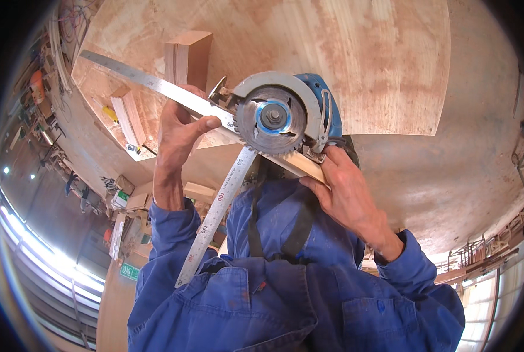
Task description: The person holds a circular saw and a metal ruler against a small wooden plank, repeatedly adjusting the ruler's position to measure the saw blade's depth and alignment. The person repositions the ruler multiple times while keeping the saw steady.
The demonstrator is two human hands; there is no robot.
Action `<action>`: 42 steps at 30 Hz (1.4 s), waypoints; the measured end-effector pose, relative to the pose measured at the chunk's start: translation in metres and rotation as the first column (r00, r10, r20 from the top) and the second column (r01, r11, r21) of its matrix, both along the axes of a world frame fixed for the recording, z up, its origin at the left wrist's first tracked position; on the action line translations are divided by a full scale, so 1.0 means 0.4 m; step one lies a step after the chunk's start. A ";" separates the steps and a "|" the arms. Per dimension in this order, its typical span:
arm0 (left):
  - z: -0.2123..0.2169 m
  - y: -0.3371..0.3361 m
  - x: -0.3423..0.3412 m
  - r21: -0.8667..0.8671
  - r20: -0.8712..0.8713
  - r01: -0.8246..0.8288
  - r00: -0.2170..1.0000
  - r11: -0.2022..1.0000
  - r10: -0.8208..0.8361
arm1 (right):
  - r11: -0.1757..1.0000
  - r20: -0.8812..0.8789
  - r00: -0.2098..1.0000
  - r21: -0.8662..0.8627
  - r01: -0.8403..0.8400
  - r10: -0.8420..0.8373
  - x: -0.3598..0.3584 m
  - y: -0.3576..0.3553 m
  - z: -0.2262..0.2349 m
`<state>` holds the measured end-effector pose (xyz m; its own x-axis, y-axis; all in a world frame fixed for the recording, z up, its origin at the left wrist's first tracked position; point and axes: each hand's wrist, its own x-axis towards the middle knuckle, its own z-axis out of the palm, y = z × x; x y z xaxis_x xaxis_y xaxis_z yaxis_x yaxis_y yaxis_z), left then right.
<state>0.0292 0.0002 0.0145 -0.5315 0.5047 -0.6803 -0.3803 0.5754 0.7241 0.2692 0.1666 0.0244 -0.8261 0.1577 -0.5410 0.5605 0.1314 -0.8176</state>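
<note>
- Your left hand (177,132) pinches one arm of a steel square (213,217) between thumb and fingers.
- Your right hand (353,190) closes around the end of a pale, wood-toned strip (310,168) (whether it also grips the saw, you cannot tell from here).
- Between your two grips sits a circular saw (273,115), its toothed blade facing you, overlapping the square's corner; the square's other arm slants down below your left grip.
- Below both grips are your blue overalls (273,293).
- Beyond your grips lies a broad plywood sheet (385,76), with a wooden block (198,61) just past your left hand.
</note>
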 end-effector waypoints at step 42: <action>-0.009 0.012 -0.030 -0.006 -0.006 0.092 0.996 0.996 -0.092 | 0.974 0.043 0.987 -0.174 -0.145 0.155 -0.009 0.008 -0.040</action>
